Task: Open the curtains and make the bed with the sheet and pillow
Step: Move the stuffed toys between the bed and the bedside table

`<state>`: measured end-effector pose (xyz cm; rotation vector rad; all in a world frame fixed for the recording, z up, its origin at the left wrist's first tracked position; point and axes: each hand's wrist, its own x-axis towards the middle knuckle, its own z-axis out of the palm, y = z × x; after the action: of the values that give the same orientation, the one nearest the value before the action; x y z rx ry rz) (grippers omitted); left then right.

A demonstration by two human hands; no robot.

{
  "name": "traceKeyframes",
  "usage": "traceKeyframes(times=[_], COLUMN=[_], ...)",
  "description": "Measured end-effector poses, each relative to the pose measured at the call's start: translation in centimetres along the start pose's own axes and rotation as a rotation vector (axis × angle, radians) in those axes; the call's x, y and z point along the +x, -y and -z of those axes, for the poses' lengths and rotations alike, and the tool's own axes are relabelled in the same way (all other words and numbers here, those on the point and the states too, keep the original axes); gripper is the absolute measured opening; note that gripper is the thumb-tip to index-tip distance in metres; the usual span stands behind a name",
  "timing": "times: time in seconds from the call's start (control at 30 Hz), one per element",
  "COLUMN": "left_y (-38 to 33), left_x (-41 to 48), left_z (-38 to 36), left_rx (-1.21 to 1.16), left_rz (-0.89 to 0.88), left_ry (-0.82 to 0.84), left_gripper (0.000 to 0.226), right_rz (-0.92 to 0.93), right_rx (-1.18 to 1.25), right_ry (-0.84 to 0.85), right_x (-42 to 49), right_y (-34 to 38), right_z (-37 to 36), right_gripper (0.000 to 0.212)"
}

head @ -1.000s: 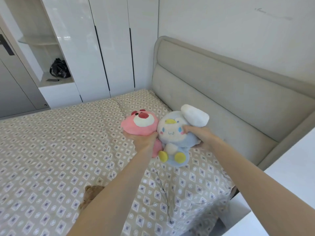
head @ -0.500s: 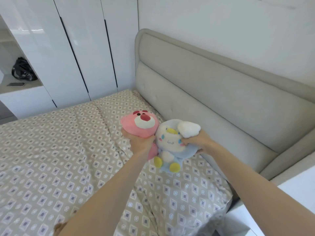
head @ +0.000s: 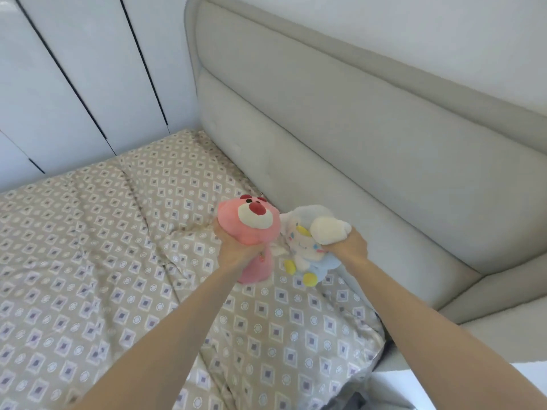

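Pink plush (head: pixel 251 221) fills left grip (head: pixel 236 251), white plush (head: pixel 303 253) right grip (head: pixel 347 247), over sheet (head: pixel 88 261).

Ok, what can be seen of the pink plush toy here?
The pink plush toy looks like soft fleece: round head, cream muzzle, dark red nose and brows, dark eyes. It stands upright, face up toward the camera, over the patterned sheet near the headboard. The left hand grips it below the head; the white-and-blue plush touches its side.

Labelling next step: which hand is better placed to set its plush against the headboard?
Likely right. The right hand grips the white plush right beside the headboard; the left hand, gripping the pink plush, sits farther out over the sheet.
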<state>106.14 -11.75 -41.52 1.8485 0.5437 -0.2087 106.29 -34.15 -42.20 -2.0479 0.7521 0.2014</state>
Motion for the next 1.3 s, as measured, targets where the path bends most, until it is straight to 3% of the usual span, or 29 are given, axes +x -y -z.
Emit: traceKeyframes(times=[0.13, 0.27, 0.43, 0.57, 0.73, 0.83, 0.9, 0.97, 1.07, 1.13, 1.17, 1.2, 1.3], left_y=[0.0, 0.9, 1.8, 2.6, 4.1, 4.6, 4.6, 4.3, 3.7, 3.4, 3.3, 3.3, 3.6], left_x=[2.9, 6.3, 9.9, 11.9, 12.8, 12.6, 12.3, 12.0, 11.5, 11.3, 11.2, 11.0, 10.6], left_z=[-5.2, -9.2, -11.2, -12.4, -13.0, -12.8, -12.6, -12.5, -12.0, -11.4, -11.2, -10.7, -9.6], left_rx=[0.035, 0.057, 0.146, 0.193, 0.208, 0.218, 0.221, 0.221, 0.211, 0.208, 0.213, 0.225, 0.272], left_rz=[0.054, 0.114, 0.109, 0.118, 0.175, 0.196, 0.204, 0.208, 0.198, 0.190, 0.189, 0.187, 0.185], left_ry=[0.034, 0.043, 0.052, 0.066, 0.066, 0.054, 0.049, 0.044, 0.049, 0.056, 0.056, 0.053, 0.044], left_gripper=[0.121, 0.117, 0.111, 0.114, 0.117, 0.116, 0.115, 0.115, 0.114, 0.115, 0.116, 0.116, 0.116], right_rz=[-0.167, -0.317, -0.360, -0.404, -0.474, -0.550, -0.519, -0.415, -0.048, 0.249, 0.313, 0.345, 0.156], right_rx=[-0.026, 0.099, 0.132, 0.220, -0.002, 0.002, -0.137, -0.207, -0.520, -0.815, -0.876, -0.905, -0.753], right_ry=[0.024, 0.030, -0.033, -0.077, -0.027, 0.128, 0.197, 0.147, 0.048, 0.055, 0.102, 0.180, 0.301], right_x=[5.3, 9.6, 12.9, 14.0, 14.9, 15.7, 15.6, 15.2, 14.1, 13.9, 14.1, 14.2, 14.8], right_y=[-4.6, -9.1, -12.7, -15.2, -16.0, -15.9, -15.9, -15.6, -14.1, -13.1, -12.4, -12.0, -11.3], right_z=[-0.5, -2.0, -4.1, -6.3, -8.0, -7.9, -7.6, -7.2, -6.3, -6.2, -6.2, -6.5, -7.1], right_gripper=[0.073, 0.078, 0.045, 0.036, 0.040, 0.040, 0.050, 0.065, 0.076, 0.083, 0.086, 0.088, 0.094])
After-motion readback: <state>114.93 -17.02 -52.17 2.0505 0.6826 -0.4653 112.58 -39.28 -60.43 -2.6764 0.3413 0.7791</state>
